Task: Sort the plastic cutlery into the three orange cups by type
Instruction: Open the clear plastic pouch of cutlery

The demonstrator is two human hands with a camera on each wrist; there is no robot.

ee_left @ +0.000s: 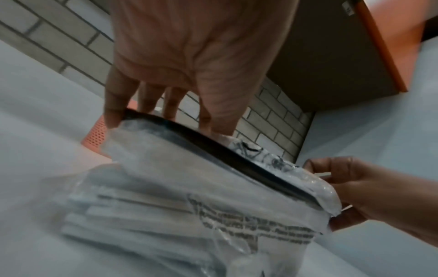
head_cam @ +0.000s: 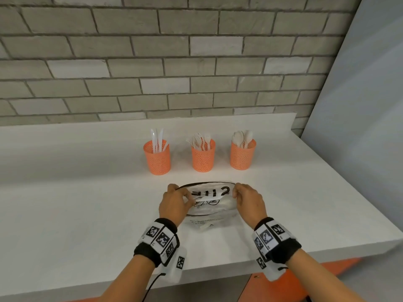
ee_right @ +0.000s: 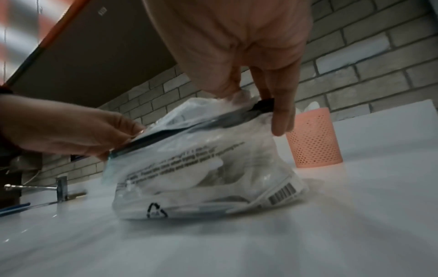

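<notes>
A clear plastic bag (head_cam: 209, 205) with a black zip strip stands on the white counter (head_cam: 87, 203), with white cutlery inside it (ee_left: 132, 211). My left hand (head_cam: 174, 201) pinches the bag's left top edge and my right hand (head_cam: 246, 199) pinches its right top edge. Behind the bag stand three orange mesh cups: the left cup (head_cam: 157, 158) holds knives, the middle cup (head_cam: 202, 155) forks, the right cup (head_cam: 242, 154) spoons. The bag (ee_right: 201, 159) shows a barcode and a recycling mark in the right wrist view.
A grey brick wall (head_cam: 174, 62) rises behind the counter's raised back ledge. A pale wall (head_cam: 359, 94) bounds the right side. The counter's front edge (head_cam: 218, 273) runs just under my wrists, with orange cabinet fronts below. A metal tap (ee_right: 60, 187) stands far left.
</notes>
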